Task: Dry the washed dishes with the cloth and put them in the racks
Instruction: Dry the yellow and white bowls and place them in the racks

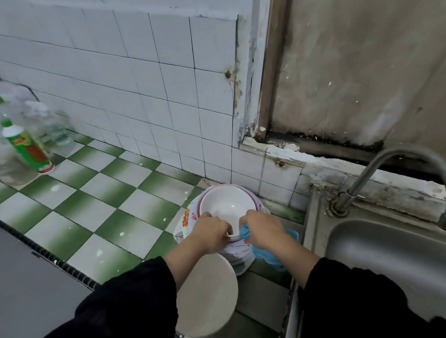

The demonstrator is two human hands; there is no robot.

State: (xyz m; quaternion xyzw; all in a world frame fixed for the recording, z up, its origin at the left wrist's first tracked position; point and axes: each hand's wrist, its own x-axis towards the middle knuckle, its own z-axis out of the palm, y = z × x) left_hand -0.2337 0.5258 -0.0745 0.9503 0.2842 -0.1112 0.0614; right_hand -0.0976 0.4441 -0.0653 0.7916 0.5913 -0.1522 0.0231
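Two nested white round bowls top one stack of flower-patterned plates (too many blurred edges to count). One plain cream round dish, one blue cloth, one green plastic detergent bottle, one curved steel tap, one steel sink.

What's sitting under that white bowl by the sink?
The white bowl sits in a larger pink-rimmed bowl atop a stack of patterned plates. The left hand, right hand and blue cloth cover its near side, hiding the count.

Left of sink, bowl atop plate stack — lone plate in front, bottle far left.
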